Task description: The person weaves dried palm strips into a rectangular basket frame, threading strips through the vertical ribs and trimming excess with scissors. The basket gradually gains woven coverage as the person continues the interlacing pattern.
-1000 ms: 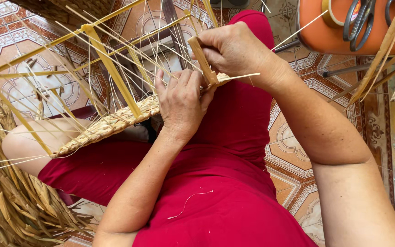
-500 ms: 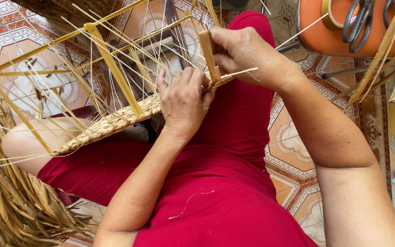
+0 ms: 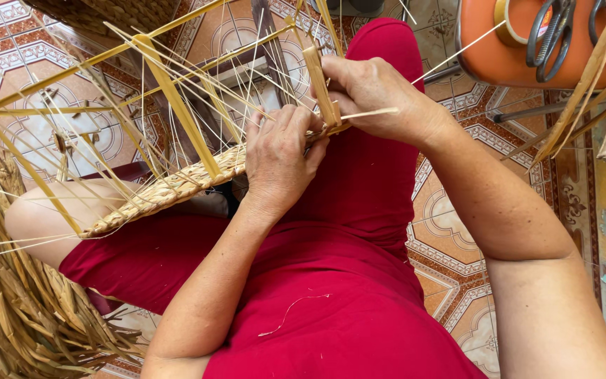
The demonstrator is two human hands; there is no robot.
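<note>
A yellow box-shaped frame [image 3: 170, 98] rests across my lap, strung with several thin pale strands. Along its near bottom edge runs a woven straw band [image 3: 170, 188]. My left hand [image 3: 282, 158] lies on the right end of that band, fingers pressed against the weave. My right hand [image 3: 373, 91] grips the frame's right corner post [image 3: 320, 81] and pinches a pale straw strand [image 3: 373, 112] that sticks out to the right. I wear red clothing [image 3: 331, 281].
A bundle of dried straw [image 3: 15, 295] lies at the lower left. An orange stool [image 3: 527, 49] with scissors [image 3: 548, 31] and a tape roll stands at the upper right, with straw strips leaning beside it. Patterned floor tiles [image 3: 450, 238] surround me.
My right hand has shifted slightly along the corner post, and the strand in it stays pulled to the right. The left hand holds its place on the woven band.
</note>
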